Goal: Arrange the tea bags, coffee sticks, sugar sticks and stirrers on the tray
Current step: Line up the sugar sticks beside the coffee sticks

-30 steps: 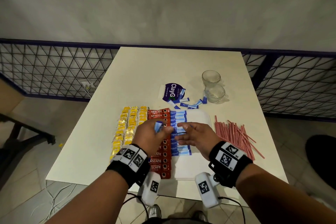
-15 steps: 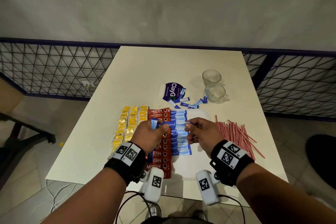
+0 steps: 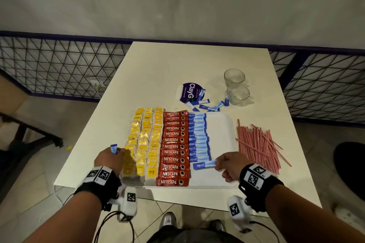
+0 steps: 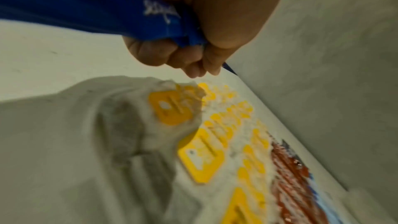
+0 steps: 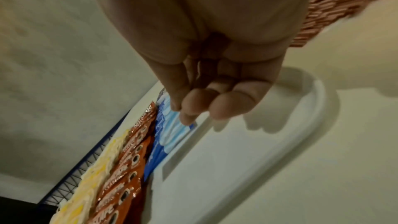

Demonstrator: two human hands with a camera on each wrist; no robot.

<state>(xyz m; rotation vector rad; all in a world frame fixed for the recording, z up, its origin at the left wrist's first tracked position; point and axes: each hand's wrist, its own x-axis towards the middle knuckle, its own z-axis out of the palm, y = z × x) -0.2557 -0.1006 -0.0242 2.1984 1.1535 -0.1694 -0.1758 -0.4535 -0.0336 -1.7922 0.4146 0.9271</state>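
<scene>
Your right hand [image 3: 230, 165] pinches a sugar stick [image 3: 204, 164] just below the blue row on the tray [image 3: 223, 130], while your left hand [image 3: 108, 161] grips spare sticks [image 3: 114, 148].

Bare tray [image 3: 221, 144] strip between sugar sticks [image 3: 198, 136], stirrers [image 3: 256, 144]

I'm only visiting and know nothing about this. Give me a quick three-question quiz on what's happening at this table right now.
1. True or false: the red-and-white stirrers lie on the white tray.
2. What is the right hand pinching? A coffee stick; B sugar stick; C tea bag.
3. Fill in: the left hand grips blue sugar sticks above the yellow ____.

Key: 1 false, they lie on the table beside it. 2 B. 3 tea bags.
</scene>
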